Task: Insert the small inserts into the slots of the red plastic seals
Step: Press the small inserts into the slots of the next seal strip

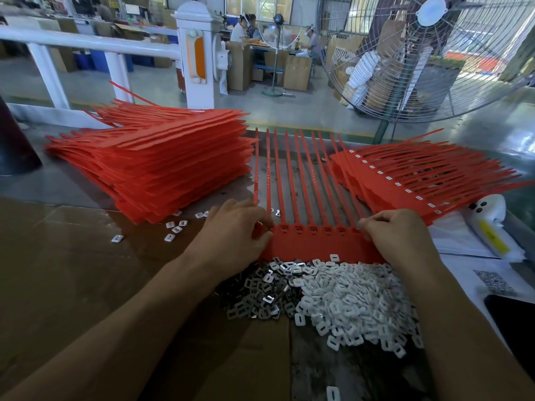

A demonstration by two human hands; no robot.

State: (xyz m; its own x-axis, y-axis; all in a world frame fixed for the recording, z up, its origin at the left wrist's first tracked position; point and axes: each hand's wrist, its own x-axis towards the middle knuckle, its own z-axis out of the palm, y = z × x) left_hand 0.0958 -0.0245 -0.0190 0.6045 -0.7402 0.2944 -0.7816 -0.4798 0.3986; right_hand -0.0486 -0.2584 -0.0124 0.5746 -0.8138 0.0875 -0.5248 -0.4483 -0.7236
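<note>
A strip of red plastic seals (pixel 315 244) lies flat on the workbench (pixel 72 270), tails running toward the far edge. The left hand (pixel 234 235) pinches the strip's left end with curled fingers. The right hand (pixel 396 235) is curled at the right end, fingertips pressing down at the last slot. The visible slots along the strip appear unfilled.

Recommended practice: keep the strip pinned flat at both ends, seat each insert square to its slot and press straight down until flush. Work along the row in order so none is skipped.

The pile of small inserts (pixel 341 302) sits just near of the strip, toward the near edge. It mixes white and metallic pieces, and which type belongs first cannot be judged.

Not determinable: whether the right fingertips hold an insert, as the knuckles cover them. The left hand hides the leftmost slots. The stack of seals at left (pixel 162 172) shows no slot detail, while the stack at right (pixel 419 180) shows white inserts fitted.
</note>
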